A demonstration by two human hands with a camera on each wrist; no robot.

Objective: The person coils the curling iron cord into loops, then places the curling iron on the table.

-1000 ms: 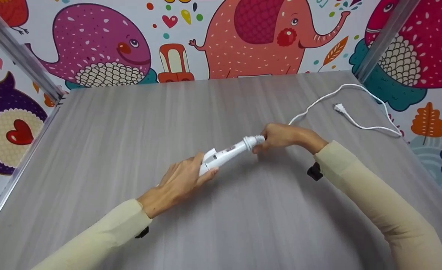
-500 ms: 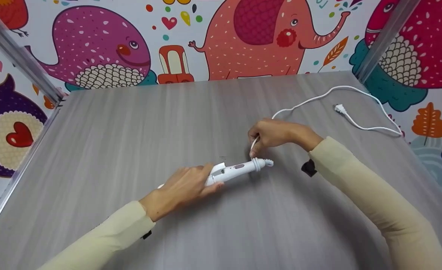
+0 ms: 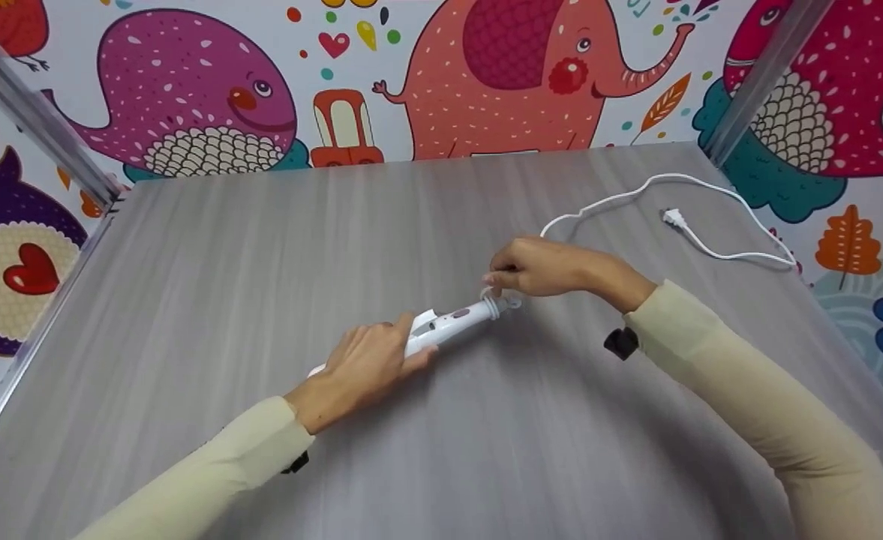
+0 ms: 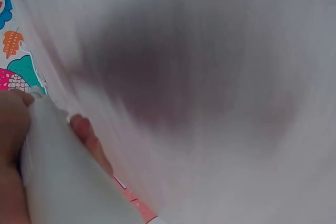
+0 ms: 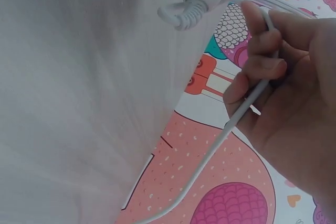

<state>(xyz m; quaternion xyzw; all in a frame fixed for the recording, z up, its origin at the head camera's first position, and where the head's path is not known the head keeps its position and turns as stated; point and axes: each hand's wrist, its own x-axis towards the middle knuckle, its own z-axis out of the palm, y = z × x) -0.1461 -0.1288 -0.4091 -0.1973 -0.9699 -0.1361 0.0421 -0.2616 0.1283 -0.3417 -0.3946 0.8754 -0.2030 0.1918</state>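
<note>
Gripping the wand (image 3: 451,326) in the left hand (image 3: 358,360) above the table (image 3: 261,262), pinching its cord (image 5: 211,149) with the right hand (image 5: 294,93). Probably light, stiff, kinda slick; best held mid-body, going easy on the bendy cord.

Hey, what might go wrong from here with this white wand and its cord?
The cord curls tightly at its ribbed sleeve, so a hard pull by the right hand might strain it there. A bend of it lies at the right edge of the table and could slip over. The plug lies loose and may drag if the cord is pulled in.
</note>
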